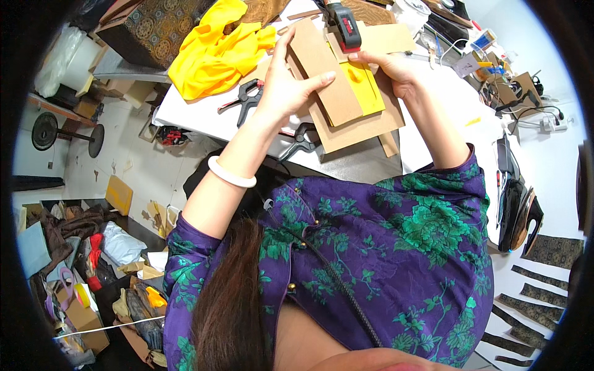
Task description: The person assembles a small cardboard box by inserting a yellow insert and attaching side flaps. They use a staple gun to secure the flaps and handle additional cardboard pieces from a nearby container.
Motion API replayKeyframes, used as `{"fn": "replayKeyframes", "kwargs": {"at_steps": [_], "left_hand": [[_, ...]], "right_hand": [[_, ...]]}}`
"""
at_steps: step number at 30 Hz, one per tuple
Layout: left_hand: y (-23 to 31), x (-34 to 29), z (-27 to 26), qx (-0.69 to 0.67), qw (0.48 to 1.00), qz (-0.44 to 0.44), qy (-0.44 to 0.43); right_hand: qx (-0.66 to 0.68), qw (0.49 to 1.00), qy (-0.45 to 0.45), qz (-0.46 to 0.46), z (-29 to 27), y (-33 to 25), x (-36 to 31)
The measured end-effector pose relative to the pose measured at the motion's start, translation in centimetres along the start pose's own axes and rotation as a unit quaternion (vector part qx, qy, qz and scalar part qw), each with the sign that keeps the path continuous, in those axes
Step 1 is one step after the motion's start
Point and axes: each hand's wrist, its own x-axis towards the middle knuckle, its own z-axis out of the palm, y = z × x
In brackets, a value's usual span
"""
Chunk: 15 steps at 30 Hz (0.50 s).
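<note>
On the white table, my left hand (288, 86) grips a long brown board (328, 68), its thumb on top and its fingers along the far left edge. The board lies over a yellow fabric-covered panel (366, 86), with a larger brown board (390, 110) underneath. My right hand (393, 69) holds the right side of this stack; its thumb rests beside the clamp's tip and its other fingers are partly hidden. A black clamp (346, 25) with a red end sits at the stack's far edge. Two black spring clamps, one by my left wrist (247, 102) and one nearer me (302, 141), lie on the table.
Crumpled yellow cloth (219, 46) lies at the far left of the table beside a patterned box (158, 28). Cables and a power plug (554, 123) are at the right. Boxes of leather scraps (93, 266) stand on the lower left, near a dumbbell-shaped black object (68, 135).
</note>
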Motion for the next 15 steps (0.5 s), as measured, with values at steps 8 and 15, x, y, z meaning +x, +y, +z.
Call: {"fn": "replayKeyframes", "kwargs": {"at_steps": [8, 15], "left_hand": [[1.1, 1.0, -1.9, -0.031, 0.997, -0.064, -0.028], [1.5, 1.5, -2.5, -0.026, 0.997, -0.065, -0.023]], "right_hand": [[-0.046, 0.999, -0.009, 0.012, 0.2, 0.0, 0.1], [-0.049, 0.998, -0.030, -0.003, 0.6, 0.0, 0.3]]}}
